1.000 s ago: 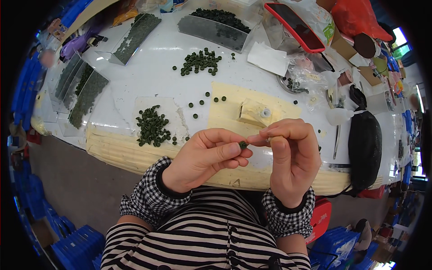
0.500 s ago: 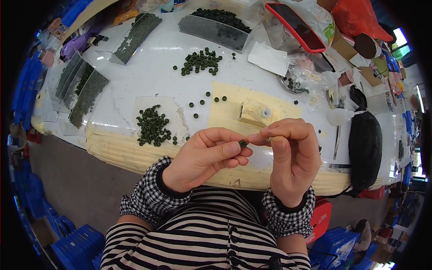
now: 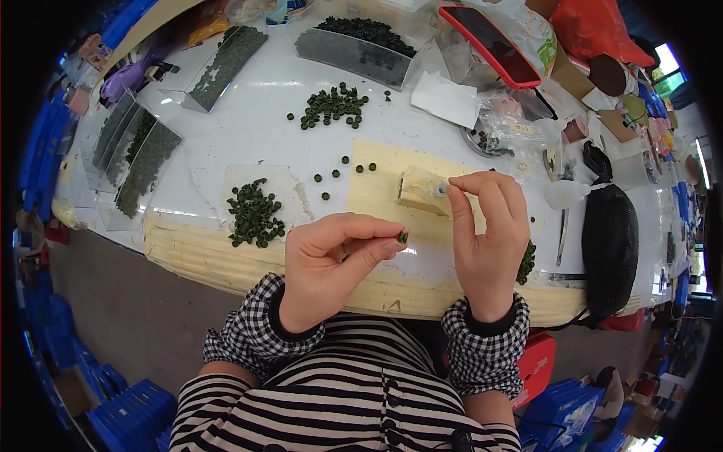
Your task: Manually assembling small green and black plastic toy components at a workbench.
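Observation:
My left hand (image 3: 327,264) pinches a small dark green round piece (image 3: 404,236) between thumb and forefinger, above the table's near edge. To its right, my right hand (image 3: 493,241) has thumb and forefinger closed at the small whitish nozzle-like tip (image 3: 440,189) on a cream block (image 3: 419,191); whether something thin sits between those fingers is too small to tell. Left of my left hand lies a pile of similar green pieces (image 3: 254,213). Several loose ones (image 3: 345,160) are scattered beyond it, and more pieces (image 3: 526,264) show beside my right wrist.
Farther back is another green pile (image 3: 334,107). Clear trays of green pieces (image 3: 354,56) stand at the back and left. A red-cased phone (image 3: 491,47), white paper (image 3: 446,99), a round dish (image 3: 486,142), tweezers (image 3: 563,237) and a black pouch (image 3: 610,248) lie rightward.
My right hand has moved away from the green piece, up to the tip on the cream block. My left hand keeps its pinch and has shifted slightly left, its fingers now straighter.

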Tool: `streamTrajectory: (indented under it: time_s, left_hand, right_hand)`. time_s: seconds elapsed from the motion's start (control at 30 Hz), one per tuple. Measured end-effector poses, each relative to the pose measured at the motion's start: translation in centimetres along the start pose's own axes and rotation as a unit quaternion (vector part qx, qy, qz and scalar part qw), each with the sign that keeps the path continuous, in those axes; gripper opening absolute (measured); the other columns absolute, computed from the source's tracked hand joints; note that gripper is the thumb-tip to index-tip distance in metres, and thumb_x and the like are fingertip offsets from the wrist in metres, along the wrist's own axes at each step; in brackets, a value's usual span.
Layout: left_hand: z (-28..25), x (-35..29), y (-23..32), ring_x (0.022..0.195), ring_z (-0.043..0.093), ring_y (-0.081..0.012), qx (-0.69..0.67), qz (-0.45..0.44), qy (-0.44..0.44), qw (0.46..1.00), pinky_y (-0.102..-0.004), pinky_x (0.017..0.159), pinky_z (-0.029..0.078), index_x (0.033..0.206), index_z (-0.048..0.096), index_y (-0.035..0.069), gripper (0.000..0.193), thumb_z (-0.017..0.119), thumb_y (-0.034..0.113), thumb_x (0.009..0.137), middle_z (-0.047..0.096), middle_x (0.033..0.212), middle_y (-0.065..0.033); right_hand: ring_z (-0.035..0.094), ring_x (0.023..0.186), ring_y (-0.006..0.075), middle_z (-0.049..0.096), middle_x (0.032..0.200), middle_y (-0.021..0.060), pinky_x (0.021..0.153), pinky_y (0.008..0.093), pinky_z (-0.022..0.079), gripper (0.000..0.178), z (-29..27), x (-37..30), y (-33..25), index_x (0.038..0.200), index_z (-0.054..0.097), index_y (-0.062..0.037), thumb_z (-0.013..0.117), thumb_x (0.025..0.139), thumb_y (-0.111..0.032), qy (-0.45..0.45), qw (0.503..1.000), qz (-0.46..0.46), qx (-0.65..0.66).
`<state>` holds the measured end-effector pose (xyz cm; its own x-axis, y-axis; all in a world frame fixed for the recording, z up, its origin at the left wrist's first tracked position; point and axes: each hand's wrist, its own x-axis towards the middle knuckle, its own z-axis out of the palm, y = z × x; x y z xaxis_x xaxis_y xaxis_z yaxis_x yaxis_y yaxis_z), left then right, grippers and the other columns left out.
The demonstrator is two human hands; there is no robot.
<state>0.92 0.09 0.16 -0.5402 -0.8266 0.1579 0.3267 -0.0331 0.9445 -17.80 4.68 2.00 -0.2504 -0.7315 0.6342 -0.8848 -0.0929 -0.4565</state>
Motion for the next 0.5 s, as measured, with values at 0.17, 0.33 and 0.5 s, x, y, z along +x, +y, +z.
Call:
streamTrajectory:
  time_s: [0.17,0.33,0.5]
  left_hand:
    - [-0.3,-0.1,0.2,0.091,0.069,-0.0213,0.086,0.05,-0.024,0.995,-0.0294,0.081,0.057,0.103,0.066,-0.007,0.017,0.062,-0.011,0.087,0.069,0.098,-0.0164]
    - [-0.4,-0.1,0.0,0.091,0.069,-0.022,0.071,0.053,-0.028,0.996,-0.0298,0.082,0.057,0.103,0.066,-0.006,0.018,0.061,-0.011,0.087,0.069,0.099,-0.0167]
    - [-0.2,0.0,-0.1,0.087,0.067,-0.0151,0.057,0.051,-0.016,0.997,-0.0246,0.078,0.054,0.103,0.07,-0.003,0.021,0.067,-0.009,0.083,0.07,0.096,-0.0125]
  right_hand:
    - [0.057,0.08,0.0242,0.061,0.087,0.0089,0.07,0.0328,0.046,0.022,-0.6,-0.4,-0.7,0.1,0.069,-0.0025,0.072,0.078,-0.002,0.03,1.0,0.002,-0.005]
    - [0.057,0.076,0.0221,0.062,0.085,0.0086,0.067,0.0301,0.045,0.025,-2.0,-2.6,-2.8,0.099,0.072,-0.0019,0.072,0.075,0.004,-0.023,0.988,0.033,0.148]
    - [0.057,0.076,0.0217,0.063,0.084,0.0077,0.068,0.0298,0.046,0.032,-1.8,-3.9,-3.5,0.105,0.072,-0.0021,0.072,0.074,0.005,-0.065,0.972,0.041,0.223]
